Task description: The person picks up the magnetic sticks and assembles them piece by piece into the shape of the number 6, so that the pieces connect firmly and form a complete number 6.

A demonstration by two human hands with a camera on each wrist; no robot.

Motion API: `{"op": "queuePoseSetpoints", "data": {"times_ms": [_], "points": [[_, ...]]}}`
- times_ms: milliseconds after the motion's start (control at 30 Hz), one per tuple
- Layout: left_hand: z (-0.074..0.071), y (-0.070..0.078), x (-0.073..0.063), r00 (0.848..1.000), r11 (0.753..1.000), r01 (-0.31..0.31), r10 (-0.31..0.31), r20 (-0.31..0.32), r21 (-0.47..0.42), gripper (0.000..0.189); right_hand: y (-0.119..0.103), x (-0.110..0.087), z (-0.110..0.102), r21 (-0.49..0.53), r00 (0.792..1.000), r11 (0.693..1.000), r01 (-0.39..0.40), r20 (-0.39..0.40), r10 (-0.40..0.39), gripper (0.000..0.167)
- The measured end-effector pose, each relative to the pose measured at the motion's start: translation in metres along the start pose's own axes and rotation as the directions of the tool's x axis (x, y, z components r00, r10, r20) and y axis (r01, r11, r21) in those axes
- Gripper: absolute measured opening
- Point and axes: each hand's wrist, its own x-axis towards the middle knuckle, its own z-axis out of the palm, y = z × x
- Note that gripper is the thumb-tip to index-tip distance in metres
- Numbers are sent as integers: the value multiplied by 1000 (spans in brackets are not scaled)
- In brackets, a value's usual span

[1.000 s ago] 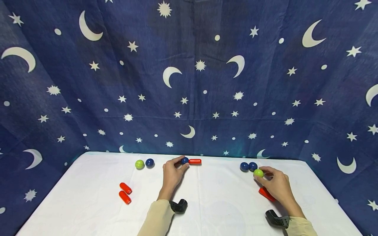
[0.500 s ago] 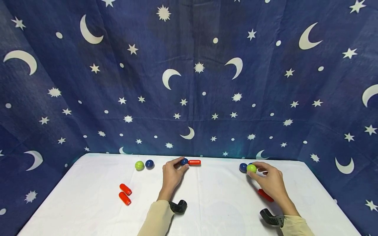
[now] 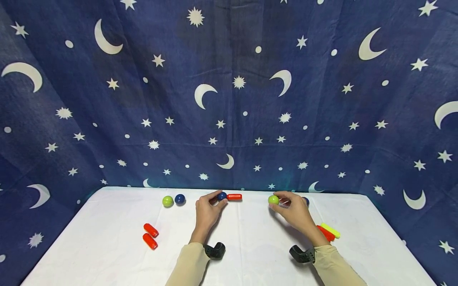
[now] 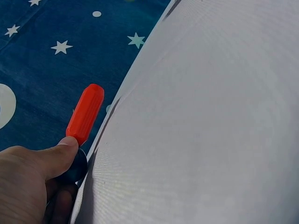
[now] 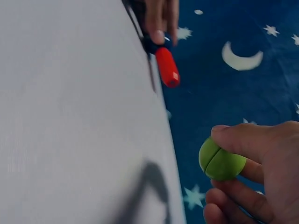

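While a starry curtain (image 3: 222, 43) hangs behind the white table (image 3: 257, 246), left hand (image 3: 207, 212): I see thumb and fingers pinching a blue ball (image 3: 222, 196), a red stick (image 3: 234, 197) touching its right side.
Right hand (image 3: 297, 210): thumb and fingers pinch a green ball (image 3: 273, 200), apart from that stick, to its right.
Behind the right hand: another blue ball (image 3: 306, 201), partly hidden from me.
By the right wrist: a yellow stick (image 3: 330, 230) just beside a second red stick (image 3: 326, 233).
Left of the left hand: a second green ball (image 3: 167, 201) near a third blue ball (image 3: 180, 199); in front of them, two more red sticks (image 3: 150, 241).
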Motion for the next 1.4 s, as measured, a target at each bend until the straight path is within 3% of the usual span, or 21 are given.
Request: {"op": "queuePoseSetpoints", "data": {"times_ms": [233, 467, 767, 1033, 1400], "points": [[1, 0, 0, 1000, 1000, -23, 23, -1, -4, 34, -3, 15, 38, 107, 996, 994, -31, 87, 22, 35], [2, 1, 2, 1000, 1000, -6, 6, 5, -11, 34, -5, 30, 62, 159, 996, 987, -17, 84, 3, 31], [3, 1, 3, 1000, 1000, -16, 16, 6, 2, 35, -16, 36, 72, 180, 989, 982, -63, 143, 37, 30], [3, 0, 2, 1000, 1000, -15, 15, 0, 2, 35, -10, 33, 79, 221, 985, 967, -128, 145, 97, 33], [3, 1, 4, 1000, 1000, -21, 21, -4, 12, 34, -11, 33, 83, 196, 991, 976, -90, 117, 68, 35]]}}
